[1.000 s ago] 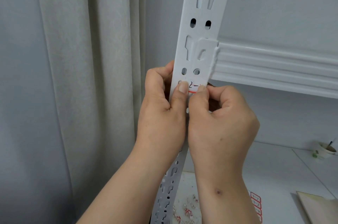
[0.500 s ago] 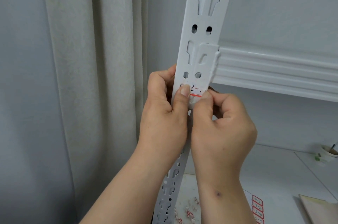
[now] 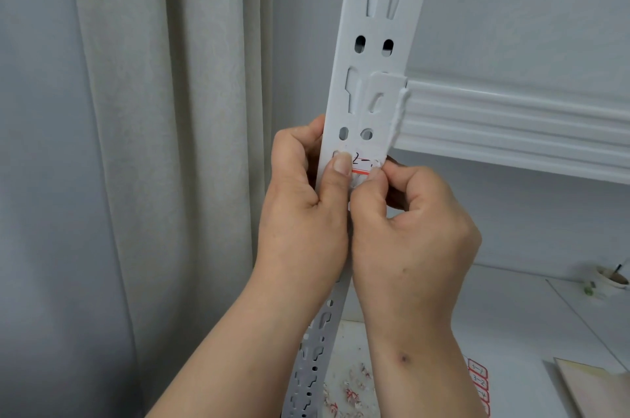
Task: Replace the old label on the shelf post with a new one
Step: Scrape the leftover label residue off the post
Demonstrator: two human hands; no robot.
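A white slotted shelf post [image 3: 378, 21] rises through the middle of the view. On it, just below a pair of oval holes, sits a small white label [image 3: 362, 165] with black handwriting and a red line. My left hand [image 3: 303, 209] grips the post from its left edge, thumb pressing on the label's left end. My right hand [image 3: 412, 230] is curled against the post, its thumb tip on the label's right end. The hands hide most of the label.
A white shelf beam [image 3: 511, 124] joins the post from the right. Below lie torn label scraps [image 3: 351, 387] and a sheet of red-bordered labels [image 3: 477, 380] on the lower shelf. A curtain [image 3: 163, 144] hangs left; a small cup [image 3: 612, 279] stands far right.
Both hands stay on the label; my right thumb has shifted slightly along its right end. The view has dropped a little.
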